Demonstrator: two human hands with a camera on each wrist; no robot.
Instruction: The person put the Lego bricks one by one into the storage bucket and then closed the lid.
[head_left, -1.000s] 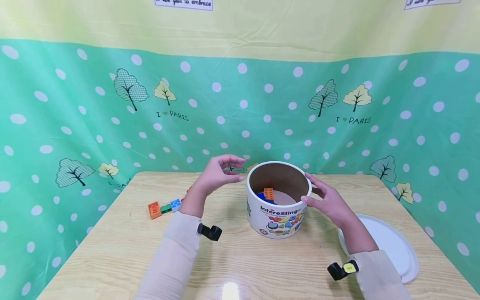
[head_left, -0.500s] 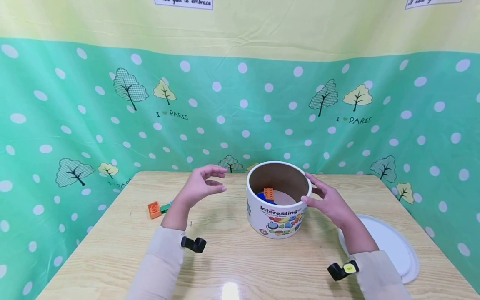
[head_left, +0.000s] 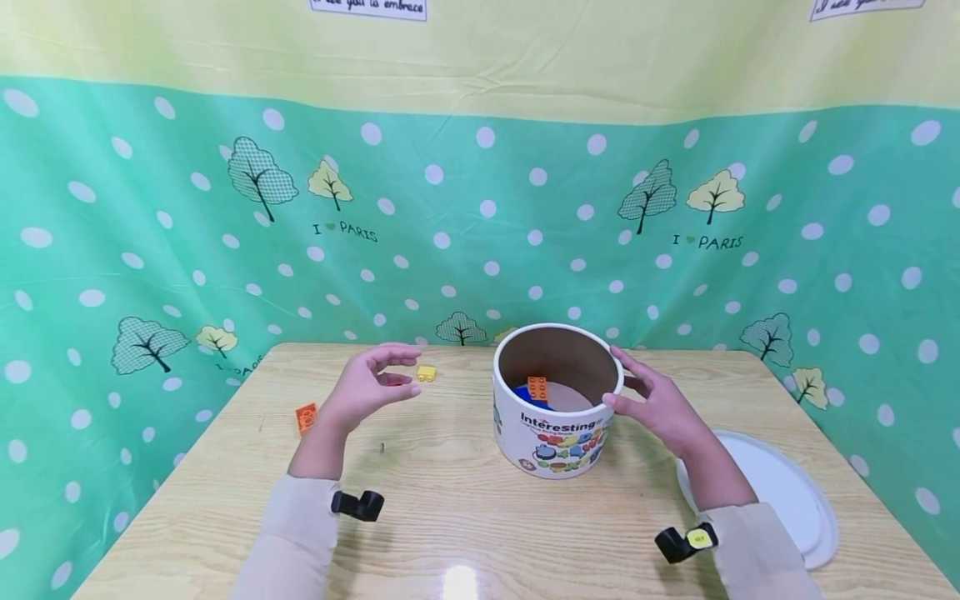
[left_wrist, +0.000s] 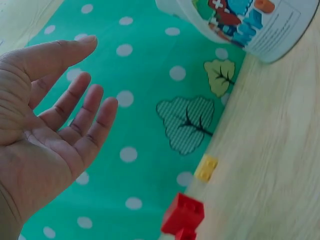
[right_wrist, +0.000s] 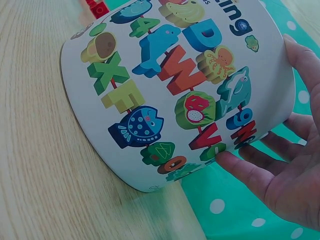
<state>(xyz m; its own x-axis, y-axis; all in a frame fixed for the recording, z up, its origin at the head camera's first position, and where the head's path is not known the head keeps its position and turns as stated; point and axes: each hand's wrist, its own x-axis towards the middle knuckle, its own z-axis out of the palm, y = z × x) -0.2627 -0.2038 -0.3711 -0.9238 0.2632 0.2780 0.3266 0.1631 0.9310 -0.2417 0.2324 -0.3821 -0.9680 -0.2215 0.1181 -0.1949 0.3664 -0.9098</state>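
Note:
My left hand (head_left: 360, 387) is above the left part of the table, holding nothing, thumb and fingers apart. Just beyond its fingertips lies a yellow toy brick (head_left: 426, 374). Red bricks (left_wrist: 184, 212) show below the hand in the left wrist view. An orange brick (head_left: 305, 417) is partly covered by the left wrist. To the right stands a white round bucket (head_left: 558, 454), upright and without its lid. On its right side my right hand (head_left: 660, 408) holds the rim and outer wall. Inside are a blue brick (head_left: 523, 394) and an orange brick (head_left: 537, 387).
The white round lid (head_left: 783, 500) lies flat on the table's right side, partly under the right forearm. Behind the wooden table (head_left: 465, 525) hangs a green dotted cloth (head_left: 480, 208). A black camera is strapped to each wrist.
My left hand has drawn away from the bucket, leftward and slightly down, uncovering the yellow brick and covering the green and blue ones. The right hand and bucket have stayed put.

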